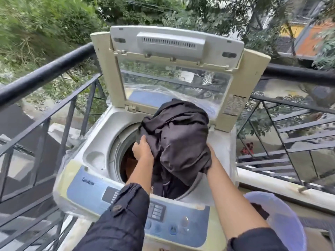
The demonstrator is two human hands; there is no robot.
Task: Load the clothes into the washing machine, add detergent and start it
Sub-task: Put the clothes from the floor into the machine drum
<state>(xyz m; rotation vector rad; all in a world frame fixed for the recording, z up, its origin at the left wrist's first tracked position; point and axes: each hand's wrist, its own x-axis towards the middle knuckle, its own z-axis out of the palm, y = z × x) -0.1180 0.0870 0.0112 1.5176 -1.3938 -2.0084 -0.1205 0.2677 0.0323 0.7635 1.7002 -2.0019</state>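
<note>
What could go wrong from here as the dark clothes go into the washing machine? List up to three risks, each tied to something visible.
1. The dark clothes, gripped by the left hand and backed by the right hand, hang by the drum rim; fabric may catch there.
2. The left sleeve lies over the control panel and might press a button.
3. The open lid could drop if bumped.

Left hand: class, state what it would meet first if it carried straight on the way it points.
Probably the black garment that the left hand itself grips. Beyond that bundle stands the raised lid, though depth is unclear.
</note>
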